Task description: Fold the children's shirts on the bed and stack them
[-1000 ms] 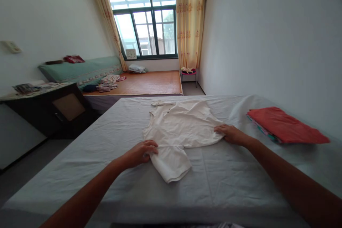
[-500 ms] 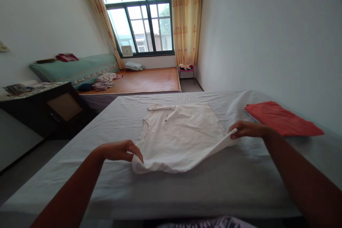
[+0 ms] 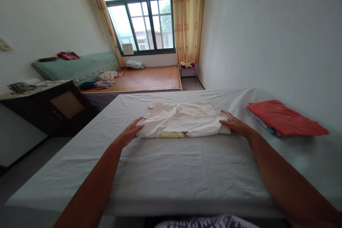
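A white T-shirt (image 3: 184, 117) lies folded over on the bed in front of me. A yellow and dark print shows along its near edge. My left hand (image 3: 130, 131) touches the left end of the shirt, thumb and fingers apart. At the shirt's right end is my right hand (image 3: 233, 124), its fingers stretched out and spread against the cloth. Both hands are open, and part of each is turned away from view.
A grey-white sheet (image 3: 171, 178) covers the bed. To the right lies a stack of folded clothes with a red one (image 3: 285, 117) on top. Farther back are a dark cabinet (image 3: 64, 103), a mat-covered bed (image 3: 152, 78) and a small stool (image 3: 187, 67).
The shirt's near part has been folded away from me over the rest, bringing the print into view. Both hands moved forward and inward, and their pinch on the cloth has loosened.
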### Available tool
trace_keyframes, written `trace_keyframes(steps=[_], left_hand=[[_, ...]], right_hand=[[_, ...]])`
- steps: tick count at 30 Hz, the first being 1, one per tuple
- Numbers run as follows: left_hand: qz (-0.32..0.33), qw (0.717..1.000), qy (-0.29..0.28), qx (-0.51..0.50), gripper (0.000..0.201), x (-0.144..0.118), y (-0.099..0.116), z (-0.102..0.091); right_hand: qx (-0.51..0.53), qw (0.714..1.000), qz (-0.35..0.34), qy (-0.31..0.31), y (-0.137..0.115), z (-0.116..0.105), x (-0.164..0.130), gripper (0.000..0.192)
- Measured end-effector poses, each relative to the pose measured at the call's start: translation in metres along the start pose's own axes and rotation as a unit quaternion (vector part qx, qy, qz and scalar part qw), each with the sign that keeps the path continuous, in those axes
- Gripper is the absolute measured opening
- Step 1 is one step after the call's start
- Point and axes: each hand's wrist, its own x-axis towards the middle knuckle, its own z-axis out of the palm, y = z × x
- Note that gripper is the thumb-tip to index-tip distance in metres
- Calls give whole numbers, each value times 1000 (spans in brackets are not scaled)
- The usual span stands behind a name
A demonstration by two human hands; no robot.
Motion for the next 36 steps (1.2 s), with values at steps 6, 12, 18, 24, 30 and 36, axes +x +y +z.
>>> trace_keyframes(steps=[6, 12, 18, 24, 30, 36], left_hand=[[90, 994, -54, 7, 65, -10, -5, -11], [48, 965, -201, 163, 32, -29, -4, -56], [43, 959, -188, 208, 49, -32, 4, -29], [24, 936, -241, 255, 45, -29, 6, -31], [102, 941, -33, 322, 47, -12, 17, -30], [132, 904, -52, 402, 40, 33, 25, -25]], right_hand=[[-29, 993, -93, -68, -6, -12, -13, 71], [-70, 978, -18, -197, -5, -36, -29, 51], [-86, 970, -10, -227, -12, -33, -34, 48], [-128, 960, 27, -246, 2, -42, -33, 50], [-241, 969, -28, -45, -4, -35, -11, 45], [-330, 925, -140, -129, -51, -3, 33, 29]])
